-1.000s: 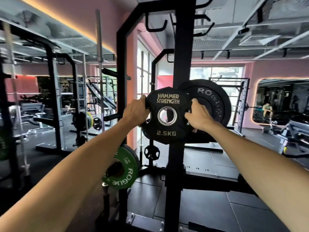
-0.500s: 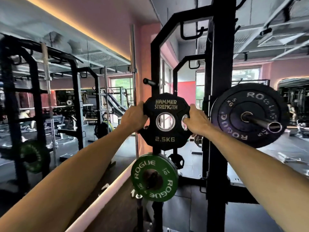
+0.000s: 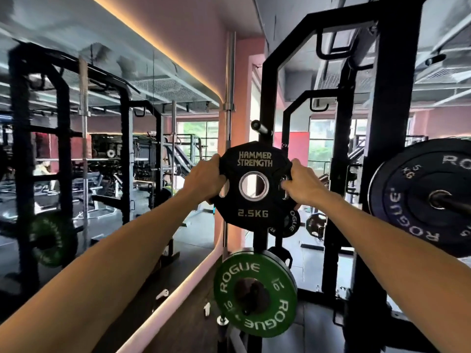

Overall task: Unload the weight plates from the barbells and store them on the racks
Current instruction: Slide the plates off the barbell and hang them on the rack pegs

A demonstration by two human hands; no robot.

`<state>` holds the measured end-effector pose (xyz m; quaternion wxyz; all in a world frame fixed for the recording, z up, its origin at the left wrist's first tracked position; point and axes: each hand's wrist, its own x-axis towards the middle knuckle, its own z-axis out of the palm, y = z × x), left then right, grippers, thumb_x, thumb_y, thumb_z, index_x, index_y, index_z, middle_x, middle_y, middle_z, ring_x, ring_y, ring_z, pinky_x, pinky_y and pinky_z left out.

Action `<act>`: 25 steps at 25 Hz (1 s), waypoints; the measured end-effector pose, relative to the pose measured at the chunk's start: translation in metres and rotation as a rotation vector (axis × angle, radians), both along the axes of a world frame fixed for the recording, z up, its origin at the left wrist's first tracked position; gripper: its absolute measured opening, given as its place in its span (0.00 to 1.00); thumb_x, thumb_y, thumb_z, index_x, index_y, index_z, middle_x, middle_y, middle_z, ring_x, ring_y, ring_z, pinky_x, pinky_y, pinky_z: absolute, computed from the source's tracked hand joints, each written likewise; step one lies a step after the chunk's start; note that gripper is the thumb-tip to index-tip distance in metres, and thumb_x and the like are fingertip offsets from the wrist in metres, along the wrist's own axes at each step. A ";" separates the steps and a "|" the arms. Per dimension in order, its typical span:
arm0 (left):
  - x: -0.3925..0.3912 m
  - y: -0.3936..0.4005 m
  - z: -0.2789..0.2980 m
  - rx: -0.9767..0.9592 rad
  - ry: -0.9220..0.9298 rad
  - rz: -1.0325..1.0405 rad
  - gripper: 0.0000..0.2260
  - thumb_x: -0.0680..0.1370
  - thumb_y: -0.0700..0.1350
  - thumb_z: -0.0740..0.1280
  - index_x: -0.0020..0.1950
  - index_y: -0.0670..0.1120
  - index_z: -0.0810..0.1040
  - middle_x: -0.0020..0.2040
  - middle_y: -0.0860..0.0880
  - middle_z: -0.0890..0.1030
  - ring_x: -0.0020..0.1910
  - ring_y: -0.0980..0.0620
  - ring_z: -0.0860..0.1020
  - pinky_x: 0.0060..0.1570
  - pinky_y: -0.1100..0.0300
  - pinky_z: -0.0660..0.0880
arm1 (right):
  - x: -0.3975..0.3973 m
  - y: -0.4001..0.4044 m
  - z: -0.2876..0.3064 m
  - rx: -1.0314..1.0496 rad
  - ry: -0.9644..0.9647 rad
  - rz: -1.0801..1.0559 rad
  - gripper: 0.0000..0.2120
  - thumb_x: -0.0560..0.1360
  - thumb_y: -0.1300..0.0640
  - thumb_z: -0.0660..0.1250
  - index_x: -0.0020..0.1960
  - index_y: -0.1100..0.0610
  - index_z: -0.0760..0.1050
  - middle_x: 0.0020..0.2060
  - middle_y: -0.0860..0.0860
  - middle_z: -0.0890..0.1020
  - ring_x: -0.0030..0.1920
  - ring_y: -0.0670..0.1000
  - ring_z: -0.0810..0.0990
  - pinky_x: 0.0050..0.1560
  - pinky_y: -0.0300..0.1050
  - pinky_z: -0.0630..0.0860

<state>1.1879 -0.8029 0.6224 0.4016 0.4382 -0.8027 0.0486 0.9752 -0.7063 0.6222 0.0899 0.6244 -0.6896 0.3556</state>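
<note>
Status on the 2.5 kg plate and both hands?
Left hand and right hand grip the 2.5 kg plate by its edges. Plate upright, off any peg. Empty storage peg above it; green plate racked below.

Head camera faces forward, close behind outstretched arms.

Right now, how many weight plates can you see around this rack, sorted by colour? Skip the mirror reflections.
Black plates: 4: the 2.5 kg Hammer Strength plate held in both hands, the Rogue 5 kg bumper plate on the barbell, a small Rogue plate and another small black plate behind.
Green plates: 1: the Rogue 10 plate.
Total: 5
</note>
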 end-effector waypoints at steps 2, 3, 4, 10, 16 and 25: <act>-0.004 -0.031 0.004 -0.037 0.006 -0.012 0.11 0.74 0.42 0.63 0.55 0.41 0.70 0.43 0.40 0.77 0.46 0.36 0.77 0.42 0.50 0.72 | -0.005 -0.029 0.004 -0.024 -0.006 0.015 0.11 0.77 0.60 0.62 0.56 0.58 0.62 0.46 0.58 0.76 0.42 0.59 0.78 0.42 0.57 0.79; -0.008 -0.048 0.006 -0.055 0.017 -0.024 0.11 0.74 0.41 0.63 0.56 0.41 0.70 0.44 0.38 0.78 0.46 0.36 0.78 0.42 0.50 0.72 | -0.009 -0.046 0.007 -0.037 -0.003 0.016 0.10 0.77 0.60 0.62 0.56 0.58 0.63 0.46 0.58 0.76 0.42 0.59 0.80 0.41 0.59 0.80; -0.013 -0.065 0.010 -0.072 0.022 -0.033 0.12 0.74 0.41 0.63 0.56 0.40 0.70 0.45 0.37 0.79 0.46 0.36 0.78 0.41 0.51 0.72 | -0.013 -0.061 0.010 -0.046 0.002 0.009 0.10 0.77 0.60 0.62 0.56 0.58 0.63 0.45 0.58 0.76 0.40 0.60 0.80 0.39 0.59 0.81; -0.044 -0.151 0.037 -0.120 0.019 -0.084 0.12 0.74 0.43 0.63 0.57 0.42 0.70 0.45 0.38 0.79 0.45 0.37 0.78 0.40 0.53 0.71 | -0.038 -0.134 0.035 -0.093 0.000 -0.064 0.10 0.76 0.61 0.63 0.55 0.62 0.65 0.47 0.61 0.76 0.47 0.63 0.79 0.43 0.54 0.76; -0.065 -0.232 0.075 -0.191 0.056 -0.165 0.10 0.74 0.43 0.64 0.53 0.41 0.70 0.44 0.38 0.79 0.45 0.36 0.77 0.38 0.55 0.66 | -0.052 -0.200 0.071 -0.158 0.035 -0.124 0.12 0.76 0.61 0.63 0.56 0.64 0.66 0.51 0.63 0.77 0.50 0.63 0.78 0.42 0.48 0.71; -0.101 -0.323 0.143 -0.339 0.088 -0.227 0.14 0.74 0.43 0.64 0.58 0.39 0.74 0.47 0.38 0.80 0.48 0.38 0.77 0.42 0.55 0.69 | -0.074 -0.274 0.136 -0.230 -0.009 -0.194 0.09 0.75 0.65 0.62 0.52 0.62 0.64 0.42 0.58 0.74 0.33 0.62 0.80 0.20 0.48 0.74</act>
